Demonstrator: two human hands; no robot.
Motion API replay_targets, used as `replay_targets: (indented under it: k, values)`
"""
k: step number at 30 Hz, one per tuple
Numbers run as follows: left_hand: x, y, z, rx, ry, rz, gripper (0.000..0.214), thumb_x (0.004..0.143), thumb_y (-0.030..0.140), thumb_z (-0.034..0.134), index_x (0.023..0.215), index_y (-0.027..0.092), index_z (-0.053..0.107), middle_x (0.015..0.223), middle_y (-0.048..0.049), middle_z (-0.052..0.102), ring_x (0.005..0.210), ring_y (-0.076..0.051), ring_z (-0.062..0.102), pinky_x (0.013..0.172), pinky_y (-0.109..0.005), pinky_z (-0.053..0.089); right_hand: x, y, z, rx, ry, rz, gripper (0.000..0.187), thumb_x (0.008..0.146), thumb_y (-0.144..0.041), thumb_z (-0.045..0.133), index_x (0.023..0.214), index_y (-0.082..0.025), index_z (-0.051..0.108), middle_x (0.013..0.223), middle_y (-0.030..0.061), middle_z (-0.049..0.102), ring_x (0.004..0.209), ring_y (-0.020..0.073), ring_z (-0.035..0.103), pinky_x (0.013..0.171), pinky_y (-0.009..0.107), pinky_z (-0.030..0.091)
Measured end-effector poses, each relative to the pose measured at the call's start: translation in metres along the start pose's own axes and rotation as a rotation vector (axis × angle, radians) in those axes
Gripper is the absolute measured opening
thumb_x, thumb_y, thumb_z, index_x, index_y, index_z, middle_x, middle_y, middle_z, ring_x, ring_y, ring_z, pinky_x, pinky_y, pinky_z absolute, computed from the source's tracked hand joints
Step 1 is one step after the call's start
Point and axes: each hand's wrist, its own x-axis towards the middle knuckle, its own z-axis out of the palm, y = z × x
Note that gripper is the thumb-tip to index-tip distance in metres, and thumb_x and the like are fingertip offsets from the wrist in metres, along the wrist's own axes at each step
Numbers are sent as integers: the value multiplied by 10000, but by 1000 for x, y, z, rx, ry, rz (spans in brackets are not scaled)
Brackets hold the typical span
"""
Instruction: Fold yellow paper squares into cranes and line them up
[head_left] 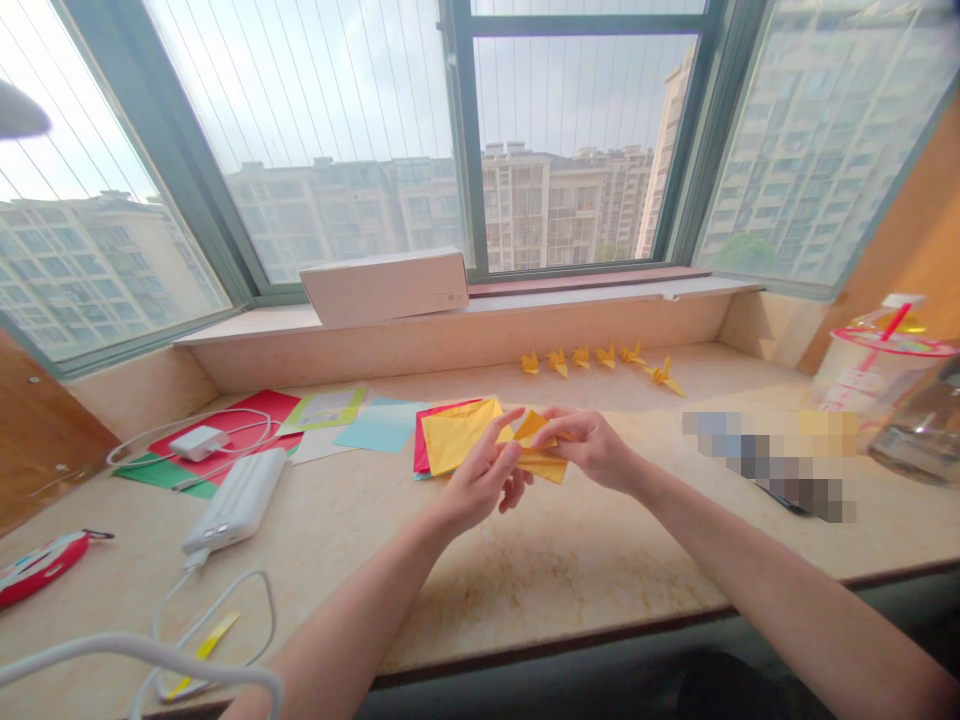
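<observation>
Between my two hands is a partly folded piece of yellow origami paper, held just above the counter. My left hand grips its left side with thumb and fingers. On the other side, my right hand pinches its upper right part, and the fingers cover some of the folds. Behind my left hand lies a stack of yellow paper sheets with a red sheet showing under it. Several folded yellow paper cranes stand in a row toward the window.
White power bank and looping cables lie left, near a charger on red and green paper. Blue paper lies beside them. A long white box rests on the sill. At right stand a drink cup and a blurred-out object.
</observation>
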Motion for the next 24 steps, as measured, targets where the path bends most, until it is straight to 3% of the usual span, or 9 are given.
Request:
replay_targets:
  k: [5, 13, 19, 24]
  values:
    - [0, -2, 0, 2, 42, -10, 630, 945, 570, 459, 1403, 142, 403, 601, 40, 580, 347, -56, 462, 355, -153, 323, -1, 2, 2, -10, 11, -9, 86, 818, -228, 688, 777, -205, 760, 936, 44, 663, 871, 171, 638, 741, 279, 526]
    - [1, -1, 3, 111, 127, 51, 505, 935, 528, 514, 1309, 197, 437, 461, 108, 468, 337, -78, 450, 346, -139, 330, -2, -7, 1, -29, 31, 66, 152, 871, -253, 575, 879, -189, 712, 992, 47, 672, 895, 178, 630, 793, 304, 510]
    - [-1, -5, 2, 220, 166, 70, 389, 952, 535, 464, 1061, 173, 554, 443, 78, 491, 359, -69, 439, 385, -142, 340, 1, -9, 1, -125, 30, 40, 151, 841, -320, 694, 887, -179, 726, 1026, 62, 660, 964, 196, 634, 879, 322, 498]
    - [-1, -1, 1, 177, 186, 106, 402, 914, 480, 574, 1148, 152, 571, 531, 50, 533, 439, -78, 489, 417, -156, 389, 2, -3, 0, -43, 91, 33, 154, 840, -328, 703, 930, -204, 710, 1022, 49, 667, 947, 182, 648, 851, 315, 532]
